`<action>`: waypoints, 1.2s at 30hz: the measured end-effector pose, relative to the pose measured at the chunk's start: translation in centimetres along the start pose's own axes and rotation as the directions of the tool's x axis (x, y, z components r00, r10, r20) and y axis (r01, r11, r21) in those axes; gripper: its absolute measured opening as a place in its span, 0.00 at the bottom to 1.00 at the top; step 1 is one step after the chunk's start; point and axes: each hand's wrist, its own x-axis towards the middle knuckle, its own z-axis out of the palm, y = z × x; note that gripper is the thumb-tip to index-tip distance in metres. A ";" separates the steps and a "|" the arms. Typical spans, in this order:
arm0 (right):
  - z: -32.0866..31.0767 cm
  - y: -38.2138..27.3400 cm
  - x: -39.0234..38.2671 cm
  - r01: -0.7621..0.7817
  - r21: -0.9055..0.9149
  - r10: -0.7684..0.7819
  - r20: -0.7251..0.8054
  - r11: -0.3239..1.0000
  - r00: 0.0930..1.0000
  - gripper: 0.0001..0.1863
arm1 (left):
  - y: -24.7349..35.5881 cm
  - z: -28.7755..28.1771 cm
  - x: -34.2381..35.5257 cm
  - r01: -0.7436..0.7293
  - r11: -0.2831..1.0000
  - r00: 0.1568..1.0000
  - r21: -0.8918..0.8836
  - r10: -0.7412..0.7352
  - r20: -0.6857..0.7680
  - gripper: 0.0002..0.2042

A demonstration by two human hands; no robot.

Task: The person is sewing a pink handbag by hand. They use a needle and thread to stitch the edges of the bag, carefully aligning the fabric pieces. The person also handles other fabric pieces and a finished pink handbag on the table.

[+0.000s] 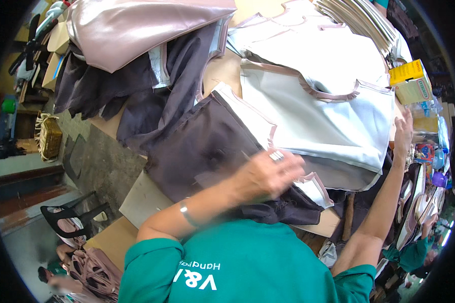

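Note:
My left hand (276, 172), with a ring and blurred, bent fingers, is over dark brown lining fabric (197, 146) and a white piece edged in pink trim (250, 118); its grip is unclear. My right hand (403, 123) reaches past the right side of a large pale, light-backed piece (328, 131), near a yellow box (408, 81) and small items, its fingers loosely extended. A glossy pink piece (146, 28) lies on more dark fabric at the upper left. More white pieces (313, 45) with pink edging lie at the top.
Stacked thin sheets (361, 22) stand at the upper right, with bottles, cans and supplies along the right side. A wooden-handled tool (348, 217) lies below the fabric. A basket (48, 134) and a dark chair frame (60, 222) are at left. Co-workers (58, 283) (409, 257) appear at both lower edges.

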 end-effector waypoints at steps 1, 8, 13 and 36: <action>0.6 -1.6 -1.0 0.098 -0.132 -0.114 -0.126 0.986 0.985 0.19 | -1.2 -1.9 -0.1 0.089 0.994 0.996 0.067 -0.088 -0.019 0.10; 10.3 -15.4 -13.4 0.106 0.293 -0.262 0.567 0.950 0.781 0.12 | -10.6 -7.2 -2.1 0.647 0.733 0.760 0.210 -0.596 -0.260 0.10; 15.0 -18.2 -16.4 -0.172 0.265 -0.088 0.746 0.949 0.660 0.18 | -8.0 -5.8 -0.8 0.560 0.806 0.827 0.191 -0.529 -0.189 0.09; 6.2 -22.5 -21.7 0.456 0.470 -0.638 0.687 0.756 0.348 0.19 | -3.6 -11.9 -1.2 0.425 0.797 0.613 -0.430 -0.603 -0.511 0.30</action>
